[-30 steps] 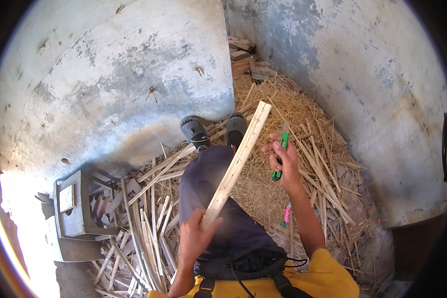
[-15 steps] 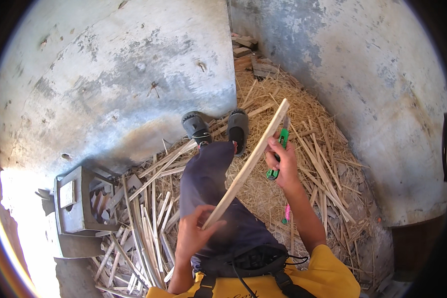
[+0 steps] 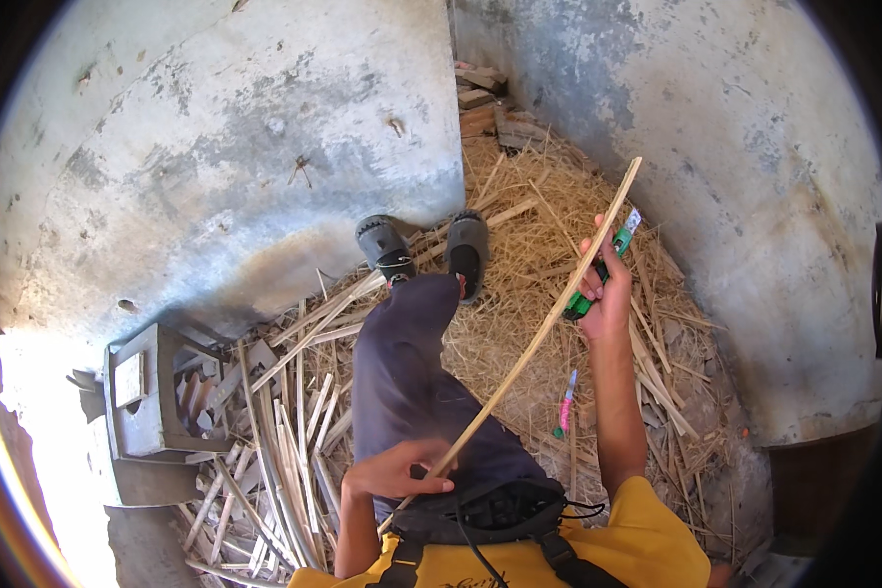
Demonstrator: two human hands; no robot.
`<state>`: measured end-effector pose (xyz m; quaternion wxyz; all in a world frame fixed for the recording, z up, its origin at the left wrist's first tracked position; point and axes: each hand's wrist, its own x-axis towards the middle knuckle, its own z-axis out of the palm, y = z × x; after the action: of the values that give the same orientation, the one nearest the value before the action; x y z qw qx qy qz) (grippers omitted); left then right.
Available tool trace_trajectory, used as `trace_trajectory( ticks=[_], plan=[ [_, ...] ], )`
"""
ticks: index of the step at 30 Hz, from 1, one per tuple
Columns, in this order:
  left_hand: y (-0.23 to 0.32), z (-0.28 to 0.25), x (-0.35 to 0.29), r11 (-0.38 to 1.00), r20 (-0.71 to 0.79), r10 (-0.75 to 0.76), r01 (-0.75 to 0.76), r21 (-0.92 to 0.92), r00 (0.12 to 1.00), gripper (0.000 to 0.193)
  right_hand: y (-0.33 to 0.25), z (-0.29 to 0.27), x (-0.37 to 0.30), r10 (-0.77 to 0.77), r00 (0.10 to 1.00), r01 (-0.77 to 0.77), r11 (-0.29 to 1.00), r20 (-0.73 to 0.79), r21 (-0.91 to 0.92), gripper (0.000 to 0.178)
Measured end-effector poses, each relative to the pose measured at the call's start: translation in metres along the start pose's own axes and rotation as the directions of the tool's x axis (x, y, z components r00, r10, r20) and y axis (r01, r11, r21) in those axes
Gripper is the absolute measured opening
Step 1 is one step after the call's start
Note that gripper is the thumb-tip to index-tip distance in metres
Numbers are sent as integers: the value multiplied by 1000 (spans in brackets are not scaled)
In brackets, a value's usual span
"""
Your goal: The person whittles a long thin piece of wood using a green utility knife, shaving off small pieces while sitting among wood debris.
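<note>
A long, thin wooden strip (image 3: 525,355) slants across my lap, its far end up to the right and its near end by my waist. Thumb and fingers of my left hand (image 3: 400,470) close loosely round its lower part. Further up, my right hand (image 3: 610,292) grips a green utility knife (image 3: 621,241), whose blade is out and points away from me. The strip runs against the fingers of that hand, beside the knife; whether they pinch it too is hard to see.
Straw-like shavings (image 3: 519,265) cover the floor around my shoes (image 3: 468,245). A pink-and-green knife (image 3: 565,404) lies right of my leg. Several wooden strips (image 3: 309,431) are piled at left, near a grey box-like frame (image 3: 147,392). Worn walls (image 3: 294,118) enclose the far side.
My right hand has moved up and right with the knife. The strip has shifted that way too and shows a narrower face. My left hand sits slightly lower along it.
</note>
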<state>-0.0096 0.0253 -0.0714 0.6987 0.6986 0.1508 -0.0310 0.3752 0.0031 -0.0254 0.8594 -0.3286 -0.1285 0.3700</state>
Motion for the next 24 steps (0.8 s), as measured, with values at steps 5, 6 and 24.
trace_trajectory(
  ticks=[5, 6, 24],
  plan=[
    [11, 3, -2, 970, -389, -150, 210, 118, 909, 24, -5, 3, 0, -118, 992, 96, 929, -41, -358, 43],
    [14, 1, -2, 957, -467, -20, 152, 247, 884, 24, -4, 3, -3, -166, 986, 135, 873, -25, -468, 45],
    [83, 20, 30, 954, -734, 160, 88, 287, 660, 24, 53, 15, -104, -101, 571, 807, 255, 815, -533, 30]
  ],
)
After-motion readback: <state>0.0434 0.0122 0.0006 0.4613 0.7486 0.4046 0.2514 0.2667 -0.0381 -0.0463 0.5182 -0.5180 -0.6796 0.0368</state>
